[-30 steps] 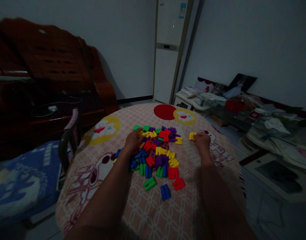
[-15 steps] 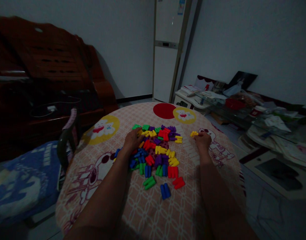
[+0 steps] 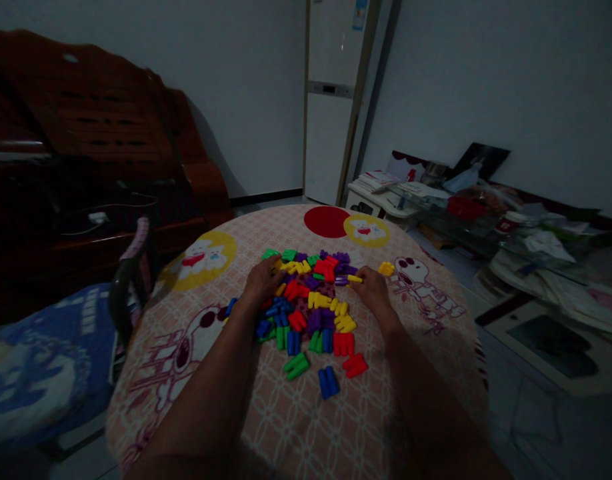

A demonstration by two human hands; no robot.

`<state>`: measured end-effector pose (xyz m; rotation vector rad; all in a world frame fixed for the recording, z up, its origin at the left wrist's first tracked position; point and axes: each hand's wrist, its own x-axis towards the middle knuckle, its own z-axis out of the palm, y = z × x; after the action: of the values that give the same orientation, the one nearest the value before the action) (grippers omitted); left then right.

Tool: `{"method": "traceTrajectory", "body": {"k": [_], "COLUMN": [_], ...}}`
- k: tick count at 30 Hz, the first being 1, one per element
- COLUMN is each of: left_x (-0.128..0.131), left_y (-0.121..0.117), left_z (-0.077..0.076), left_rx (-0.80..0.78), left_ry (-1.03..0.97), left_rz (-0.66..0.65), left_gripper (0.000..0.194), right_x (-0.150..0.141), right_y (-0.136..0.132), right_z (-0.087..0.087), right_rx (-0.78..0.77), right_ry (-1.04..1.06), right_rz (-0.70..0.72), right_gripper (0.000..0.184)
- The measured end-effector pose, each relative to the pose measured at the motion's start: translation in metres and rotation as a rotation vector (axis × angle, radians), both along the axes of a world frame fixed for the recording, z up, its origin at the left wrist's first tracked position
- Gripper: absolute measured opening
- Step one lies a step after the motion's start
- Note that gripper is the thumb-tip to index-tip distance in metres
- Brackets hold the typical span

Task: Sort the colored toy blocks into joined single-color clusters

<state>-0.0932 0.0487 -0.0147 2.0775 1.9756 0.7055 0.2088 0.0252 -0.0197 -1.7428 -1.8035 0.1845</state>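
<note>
A pile of small plastic building blocks [image 3: 313,300] in red, yellow, green, blue and purple lies mid-table. At its left edge my left hand [image 3: 263,281] is closed, with a yellow block [image 3: 277,267] at its fingertips; the hand partly hides it. On the pile's right side my right hand [image 3: 372,291] pinches one end of a yellow block [image 3: 355,279], beside purple blocks [image 3: 343,270]. Apart from the pile, a yellow block [image 3: 386,269] rests on the cloth just beyond my right hand. Nearest me lie a blue block [image 3: 329,383], a green block [image 3: 297,367] and a red block [image 3: 355,365].
The round table has a patterned pink cloth [image 3: 286,427]. A chair with a blue cushion [image 3: 51,367] stands at the left, before a wooden sofa [image 3: 101,127]. To the right is a cluttered glass-topped cabinet [image 3: 446,223]. A tall white unit [image 3: 331,140] stands in the corner.
My right hand has let go of a yellow block on the right of the cloth and moved left to another yellow block at the pile. My left hand has barely moved.
</note>
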Motion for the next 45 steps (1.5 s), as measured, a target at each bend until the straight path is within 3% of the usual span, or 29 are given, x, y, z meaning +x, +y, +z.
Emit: {"method": "traceTrajectory", "body": {"k": [4,9,14,21,26,29,34,37,40,45], "left_x": [0.0,0.0,0.0,0.0,0.0,0.0,0.002,0.002,0.002,0.002], "left_y": [0.0,0.0,0.0,-0.001,0.0,-0.001,-0.004,-0.004,-0.004,-0.004], "left_z": [0.0,0.0,0.001,0.002,-0.001,0.0,0.005,0.005,0.005,0.004], "left_rx": [0.001,0.026,0.037,0.014,0.025,0.025,0.001,0.003,0.004,0.005], "left_ry": [-0.008,-0.025,-0.024,-0.012,-0.009,-0.017,-0.017,-0.022,-0.024,-0.01], "left_rz": [0.009,0.0,-0.004,-0.002,-0.008,-0.001,0.001,-0.004,0.001,-0.005], "left_gripper": [0.05,0.049,0.048,0.049,0.05,0.05,0.052,0.051,0.051,0.052], "right_x": [0.009,0.042,0.062,0.065,0.055,0.038,0.007,-0.005,-0.012,-0.013], "right_y": [0.003,0.011,0.013,0.015,0.009,0.002,-0.01,-0.017,-0.022,-0.023], "right_z": [0.009,0.016,0.01,0.002,0.011,0.025,0.041,0.045,0.047,0.047], "right_rx": [0.093,0.208,0.232,0.245,0.27,0.224,-0.224,-0.341,-0.405,-0.405], "right_ry": [0.19,0.319,0.207,0.027,-0.044,0.005,0.278,0.33,0.267,0.156], "right_rz": [-0.04,-0.209,-0.277,-0.291,-0.307,-0.186,0.392,0.596,0.689,0.694], "right_gripper": [0.013,0.022,0.019,0.02,0.023,0.02,0.019,0.027,0.029,0.017]}}
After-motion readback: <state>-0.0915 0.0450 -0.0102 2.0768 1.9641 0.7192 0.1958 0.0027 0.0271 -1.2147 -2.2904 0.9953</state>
